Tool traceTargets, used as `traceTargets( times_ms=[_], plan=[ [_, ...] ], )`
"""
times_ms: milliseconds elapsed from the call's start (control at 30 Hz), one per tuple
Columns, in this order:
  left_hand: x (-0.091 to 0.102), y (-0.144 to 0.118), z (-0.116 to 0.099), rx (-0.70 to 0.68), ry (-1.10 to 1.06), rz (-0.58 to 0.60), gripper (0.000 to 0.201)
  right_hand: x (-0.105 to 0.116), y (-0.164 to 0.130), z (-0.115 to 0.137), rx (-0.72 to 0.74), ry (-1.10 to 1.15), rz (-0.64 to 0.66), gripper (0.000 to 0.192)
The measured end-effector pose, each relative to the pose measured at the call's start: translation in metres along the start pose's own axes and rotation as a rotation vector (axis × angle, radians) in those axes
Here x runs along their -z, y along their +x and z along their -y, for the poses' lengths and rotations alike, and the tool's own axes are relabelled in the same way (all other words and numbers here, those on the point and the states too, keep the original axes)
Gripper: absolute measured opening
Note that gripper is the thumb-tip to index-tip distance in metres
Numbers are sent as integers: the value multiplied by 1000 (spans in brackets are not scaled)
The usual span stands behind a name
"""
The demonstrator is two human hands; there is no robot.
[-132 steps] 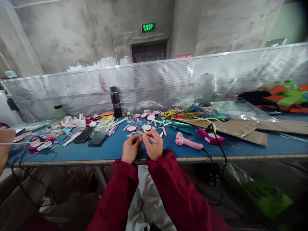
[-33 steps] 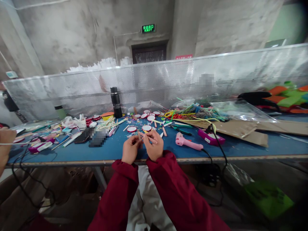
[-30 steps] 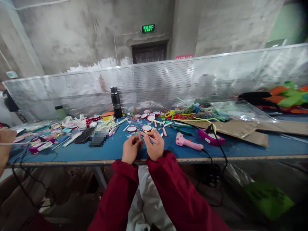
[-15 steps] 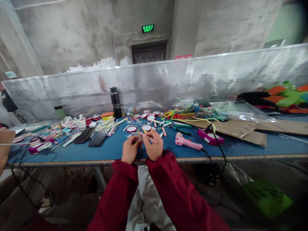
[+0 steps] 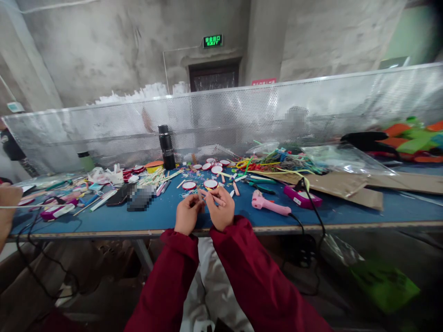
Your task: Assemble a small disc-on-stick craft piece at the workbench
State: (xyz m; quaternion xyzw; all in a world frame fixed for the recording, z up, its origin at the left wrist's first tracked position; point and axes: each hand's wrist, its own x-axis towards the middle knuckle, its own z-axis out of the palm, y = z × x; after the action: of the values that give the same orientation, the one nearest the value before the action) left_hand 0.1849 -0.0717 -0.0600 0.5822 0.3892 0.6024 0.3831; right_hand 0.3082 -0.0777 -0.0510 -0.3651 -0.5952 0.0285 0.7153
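My left hand [image 5: 187,215] and my right hand [image 5: 220,210] are raised together just above the near edge of the blue table [image 5: 159,216], both in dark red sleeves. Between their fingertips they pinch a thin short stick [image 5: 201,196]; the left holds its lower end and the right grips it from the side. Just beyond the hands lie round red-rimmed white discs [image 5: 211,183] and loose short sticks [image 5: 236,188].
A pink glue gun [image 5: 268,204] with a black cord lies right of my hands, a magenta device [image 5: 302,196] beyond it. A black flask [image 5: 167,147] stands at the back. Cardboard sheets [image 5: 346,184] and coloured wires [image 5: 277,161] lie to the right. Another person's hand [image 5: 7,203] is at the left edge.
Nothing has clearly changed; both hands stay together on the stick with only small finger movements.
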Motion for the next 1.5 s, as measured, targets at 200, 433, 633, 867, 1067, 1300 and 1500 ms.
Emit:
traceTargets(
  times_ms=[200,433,633,867,1067,1300,1500],
  plan=[
    [-1,0,0,8,-5,2,29,0,0,2,2,18,6,15],
    [0,0,0,-11,-12,1,25,0,0,1,-5,15,8,15],
    [0,0,0,1,-23,-3,23,-1,-1,-2,-24,15,-15,13],
    [1,1,3,-12,-2,9,20,0,0,-1,-24,12,-20,13],
    [0,1,1,-16,-12,-7,22,1,0,-1,-31,13,-9,14],
    [0,1,2,-17,-31,4,24,1,-1,1,-10,25,23,14],
    [0,1,2,-30,-16,14,29,0,0,2,4,19,39,14]
  ],
)
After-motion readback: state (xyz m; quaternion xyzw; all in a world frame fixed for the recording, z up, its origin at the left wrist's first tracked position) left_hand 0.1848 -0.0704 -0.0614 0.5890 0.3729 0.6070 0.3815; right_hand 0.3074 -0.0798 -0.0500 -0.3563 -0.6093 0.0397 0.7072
